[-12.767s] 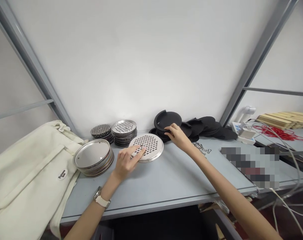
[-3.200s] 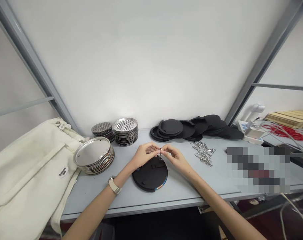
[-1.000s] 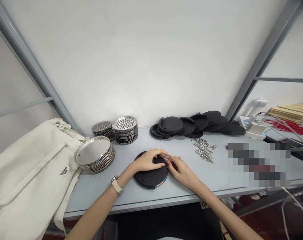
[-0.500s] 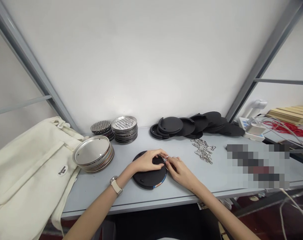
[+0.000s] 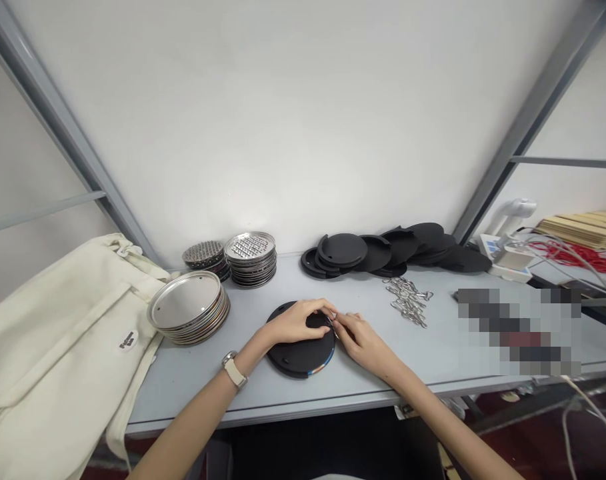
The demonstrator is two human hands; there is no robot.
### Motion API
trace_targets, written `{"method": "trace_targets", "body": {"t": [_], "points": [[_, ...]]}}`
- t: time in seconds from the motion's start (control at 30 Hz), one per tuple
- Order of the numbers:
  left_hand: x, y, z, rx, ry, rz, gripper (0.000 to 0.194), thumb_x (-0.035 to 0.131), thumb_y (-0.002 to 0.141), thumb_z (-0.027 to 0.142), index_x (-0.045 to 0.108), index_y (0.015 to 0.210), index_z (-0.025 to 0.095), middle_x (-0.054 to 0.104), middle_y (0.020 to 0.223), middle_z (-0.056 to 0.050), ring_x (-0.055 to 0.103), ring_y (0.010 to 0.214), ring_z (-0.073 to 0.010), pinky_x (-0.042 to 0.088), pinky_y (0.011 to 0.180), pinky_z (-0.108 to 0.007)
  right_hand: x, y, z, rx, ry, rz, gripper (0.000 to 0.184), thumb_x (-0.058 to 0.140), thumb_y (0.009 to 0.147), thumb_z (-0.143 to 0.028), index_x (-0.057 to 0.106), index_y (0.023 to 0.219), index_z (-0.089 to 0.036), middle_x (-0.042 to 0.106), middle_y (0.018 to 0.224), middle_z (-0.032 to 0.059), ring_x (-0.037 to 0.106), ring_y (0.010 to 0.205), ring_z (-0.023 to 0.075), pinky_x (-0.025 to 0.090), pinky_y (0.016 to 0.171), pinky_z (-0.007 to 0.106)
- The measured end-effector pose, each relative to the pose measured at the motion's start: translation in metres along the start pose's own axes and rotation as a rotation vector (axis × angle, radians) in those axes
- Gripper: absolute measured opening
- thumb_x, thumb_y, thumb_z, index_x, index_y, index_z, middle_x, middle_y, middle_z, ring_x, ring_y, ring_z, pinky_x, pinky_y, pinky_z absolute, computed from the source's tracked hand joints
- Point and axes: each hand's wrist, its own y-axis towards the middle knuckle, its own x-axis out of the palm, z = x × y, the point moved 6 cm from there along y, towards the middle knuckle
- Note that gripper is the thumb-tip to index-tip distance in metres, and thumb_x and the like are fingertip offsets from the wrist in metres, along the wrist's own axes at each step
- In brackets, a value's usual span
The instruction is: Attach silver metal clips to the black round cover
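Observation:
A round black disc (image 5: 301, 353) lies flat on the table, with a blue, white and orange strip showing along its front right edge. My left hand (image 5: 297, 327), wearing a watch on its wrist, rests over the disc with thumb and fingers curled toward its right edge. My right hand (image 5: 363, 343) is pinched beside that edge, fingertips meeting the left ones. Between the fingertips is a small silver clip (image 5: 337, 332), mostly hidden by the fingers. To the right lies a loose pile of similar silver clips (image 5: 407, 303).
At left stand a stack of round metal plates (image 5: 185, 300) and two stacks of perforated metal discs (image 5: 251, 260). Black round covers (image 5: 343, 250) overlap along the wall. A cream bag (image 5: 73, 360) hangs at left. A blurred-out patch (image 5: 517, 333) covers the right side.
Both hands stay at the disc's right edge. The fingertips have closed in slightly around the clip, which shows less than before. The view has shifted slightly.

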Motion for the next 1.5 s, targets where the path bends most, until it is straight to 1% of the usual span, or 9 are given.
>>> {"method": "trace_targets", "body": {"t": [0.13, 0.37, 0.5, 0.63, 0.77, 0.93, 1.2, 1.5], "points": [[0.0002, 0.0000, -0.0002, 0.009, -0.007, -0.010, 0.037, 0.057, 0.076, 0.011, 0.055, 0.112, 0.021, 0.063, 0.108, -0.005, 0.058, 0.102, -0.0182, 0.043, 0.094, -0.033, 0.0003, -0.0003, 0.0004, 0.000, -0.040, 0.000, 0.029, 0.030, 0.096, -0.026, 0.053, 0.079, -0.021, 0.059, 0.071, 0.0031, 0.052, 0.068, 0.0188, 0.037, 0.073, 0.034], [-0.0005, -0.0009, -0.0018, -0.012, 0.004, -0.009, 0.045, 0.060, 0.075, 0.012, 0.050, 0.118, 0.022, 0.064, 0.107, -0.004, 0.058, 0.103, -0.0170, 0.042, 0.094, -0.031, 0.0032, -0.0003, 0.0001, -0.025, -0.054, -0.009, 0.029, 0.030, 0.096, -0.023, 0.047, 0.073, -0.020, 0.056, 0.068, 0.0017, 0.048, 0.063, 0.0168, 0.036, 0.073, 0.033], [-0.0003, -0.0014, -0.0012, -0.006, 0.001, -0.008, 0.043, 0.060, 0.077, 0.014, 0.051, 0.117, 0.022, 0.064, 0.109, -0.004, 0.058, 0.103, -0.0176, 0.042, 0.094, -0.032, 0.0043, -0.0001, 0.0002, -0.032, -0.048, -0.017, 0.028, 0.030, 0.096, -0.021, 0.045, 0.072, -0.020, 0.055, 0.067, 0.0011, 0.046, 0.061, 0.0159, 0.035, 0.072, 0.033], [0.0000, -0.0017, -0.0019, -0.021, -0.007, -0.004, 0.048, 0.060, 0.078, 0.016, 0.045, 0.123, 0.023, 0.065, 0.104, -0.003, 0.059, 0.101, -0.0173, 0.042, 0.093, -0.032, 0.0035, -0.0004, 0.0007, -0.016, -0.055, -0.012, 0.029, 0.030, 0.096, -0.022, 0.043, 0.070, -0.020, 0.052, 0.064, 0.0003, 0.046, 0.061, 0.0158, 0.036, 0.072, 0.033], [0.0006, -0.0016, -0.0024, -0.033, -0.001, -0.013, 0.050, 0.059, 0.079, 0.017, 0.042, 0.126, 0.023, 0.065, 0.104, -0.003, 0.058, 0.100, -0.0170, 0.041, 0.093, -0.032, 0.0027, -0.0006, 0.0000, -0.002, -0.062, -0.015, 0.029, 0.029, 0.096, -0.023, 0.041, 0.069, -0.020, 0.050, 0.063, -0.0009, 0.045, 0.062, 0.0154, 0.036, 0.071, 0.032], [0.0005, -0.0013, -0.0013, -0.044, 0.002, -0.020, 0.047, 0.059, 0.080, 0.019, 0.044, 0.124, 0.023, 0.065, 0.104, -0.002, 0.058, 0.100, -0.0163, 0.041, 0.093, -0.031, 0.0023, -0.0006, -0.0014, -0.002, -0.058, -0.017, 0.029, 0.030, 0.096, -0.025, 0.038, 0.069, -0.020, 0.048, 0.062, -0.0020, 0.045, 0.061, 0.0148, 0.035, 0.071, 0.030], [0.0006, -0.0011, -0.0004, -0.039, -0.018, -0.033, 0.046, 0.058, 0.080, 0.017, 0.045, 0.124, 0.022, 0.065, 0.103, -0.003, 0.059, 0.100, -0.0174, 0.041, 0.094, -0.033, 0.0030, -0.0008, -0.0008, -0.011, -0.062, -0.016, 0.027, 0.032, 0.094, -0.021, 0.036, 0.068, -0.020, 0.045, 0.061, -0.0031, 0.044, 0.060, 0.0137, 0.035, 0.071, 0.029], [0.0007, -0.0008, -0.0001, -0.007, -0.058, -0.034, 0.045, 0.059, 0.080, 0.016, 0.045, 0.123, 0.022, 0.065, 0.104, -0.004, 0.059, 0.100, -0.0172, 0.042, 0.093, -0.033, 0.0013, -0.0029, -0.0017, 0.008, -0.094, 0.007, 0.023, 0.041, 0.088, -0.019, 0.033, 0.066, -0.020, 0.046, 0.060, -0.0025, 0.046, 0.063, 0.0150, 0.036, 0.068, 0.028]]}}
